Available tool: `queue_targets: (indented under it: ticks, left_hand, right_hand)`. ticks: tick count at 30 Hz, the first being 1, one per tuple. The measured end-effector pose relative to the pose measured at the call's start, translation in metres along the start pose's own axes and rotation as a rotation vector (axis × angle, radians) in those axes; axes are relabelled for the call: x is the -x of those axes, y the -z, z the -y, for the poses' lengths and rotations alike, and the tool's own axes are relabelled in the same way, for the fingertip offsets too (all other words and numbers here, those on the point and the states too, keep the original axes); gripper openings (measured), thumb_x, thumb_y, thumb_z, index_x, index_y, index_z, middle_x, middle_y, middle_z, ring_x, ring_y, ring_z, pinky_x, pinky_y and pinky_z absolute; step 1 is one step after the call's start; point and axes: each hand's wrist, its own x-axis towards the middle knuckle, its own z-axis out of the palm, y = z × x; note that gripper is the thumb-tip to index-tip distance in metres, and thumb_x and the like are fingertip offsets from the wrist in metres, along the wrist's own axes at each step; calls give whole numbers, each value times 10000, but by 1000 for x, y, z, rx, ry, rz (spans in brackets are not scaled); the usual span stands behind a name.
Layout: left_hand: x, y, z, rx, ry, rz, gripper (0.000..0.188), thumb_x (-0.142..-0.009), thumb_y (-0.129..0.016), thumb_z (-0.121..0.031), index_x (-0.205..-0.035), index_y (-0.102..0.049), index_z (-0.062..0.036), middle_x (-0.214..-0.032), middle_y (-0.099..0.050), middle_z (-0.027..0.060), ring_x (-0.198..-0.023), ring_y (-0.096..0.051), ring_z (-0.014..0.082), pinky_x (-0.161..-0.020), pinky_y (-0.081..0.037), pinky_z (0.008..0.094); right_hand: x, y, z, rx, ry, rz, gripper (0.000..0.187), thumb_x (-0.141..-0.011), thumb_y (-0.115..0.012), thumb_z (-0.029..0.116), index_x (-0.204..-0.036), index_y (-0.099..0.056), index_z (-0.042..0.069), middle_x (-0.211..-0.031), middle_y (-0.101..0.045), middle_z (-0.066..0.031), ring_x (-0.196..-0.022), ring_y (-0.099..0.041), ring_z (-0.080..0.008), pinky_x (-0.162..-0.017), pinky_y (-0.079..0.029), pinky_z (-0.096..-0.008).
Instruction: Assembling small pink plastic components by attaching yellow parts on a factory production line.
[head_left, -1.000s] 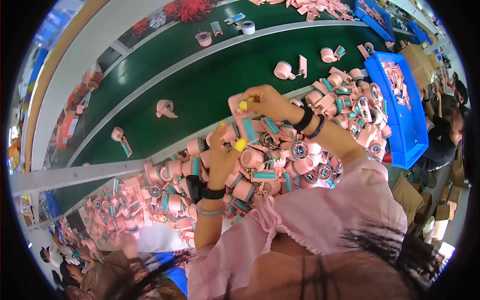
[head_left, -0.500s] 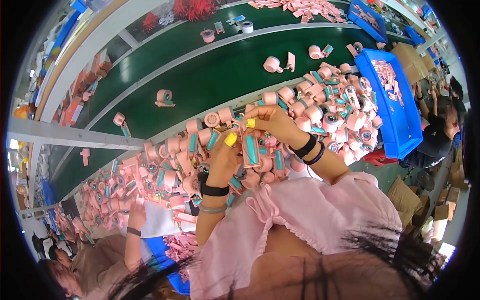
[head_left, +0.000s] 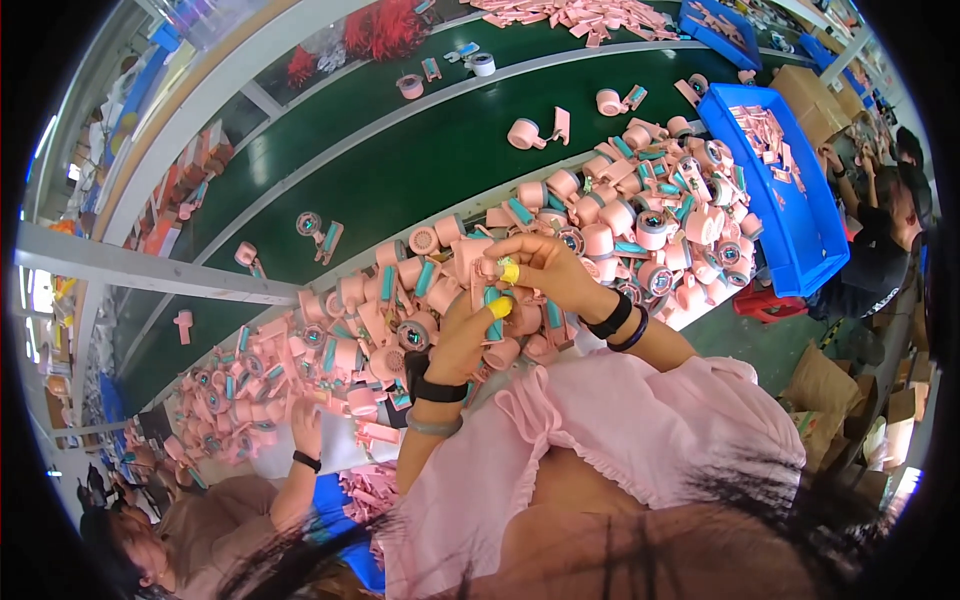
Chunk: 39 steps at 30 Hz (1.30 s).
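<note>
My left hand and my right hand meet over a heap of pink round parts with teal strips. Both hold one pink part with a teal strip between them, fingertips close together. Yellow finger covers sit on a left fingertip and a right fingertip. Black bands circle both wrists. The heap spreads along the near edge of a green conveyor belt.
A blue bin with pink pieces stands at the right. Single pink parts lie on the belt. Another person's hand works the pile at lower left; more people sit at far right. A grey bar crosses the left.
My hands have drawn together and come nearer to me over the pile, now both on one pink part. The view has shifted slightly.
</note>
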Motion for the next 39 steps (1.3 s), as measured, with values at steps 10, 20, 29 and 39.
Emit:
queue_targets:
  ticks: [10, 20, 29, 39]
  left_hand:
    - [21, -11, -54, -548, 111, 15, 287, -942, -534, -238, -1089, -563, 6, -798, -628, 76, -661, -617, 134, -500, -466, 248]
    - [28, 5, -56, -809, 106, 202, 303, -919, -585, -261, -1030, -576, 21, -789, -636, 70, -545, -598, 130, -535, -488, 251]
    - [33, -3, -65, -811, 452, 589, 345, -921, -606, -284, -1080, -549, 18, -798, -646, 65, -676, -637, 124, -561, -498, 247]
    - [36, -4, -69, -545, 482, 503, 248, -907, -606, -265, -980, -587, -28, -725, -601, 26, -495, -522, 85, -450, -397, 223]
  right_hand:
    - [19, 7, 31, 260, 79, 254, 293, -866, -673, 97, -1146, -611, 37, -1095, -661, -52, -928, -648, -114, -762, -528, -261]
    - [32, 5, 54, 1233, 499, 366, 212, -729, -717, 135, -925, -635, 123, -948, -636, -61, -774, -606, -245, -663, -460, -373]
    - [22, 0, 56, 778, 608, 681, 255, -710, -772, 175, -888, -603, 106, -1157, -554, -105, -1045, -528, -309, -878, -398, -432]
    - [20, -14, 51, 1023, 374, 674, 582, -660, -755, 105, -1189, -513, 117, -1099, -559, -79, -1006, -532, -279, -836, -415, -406]
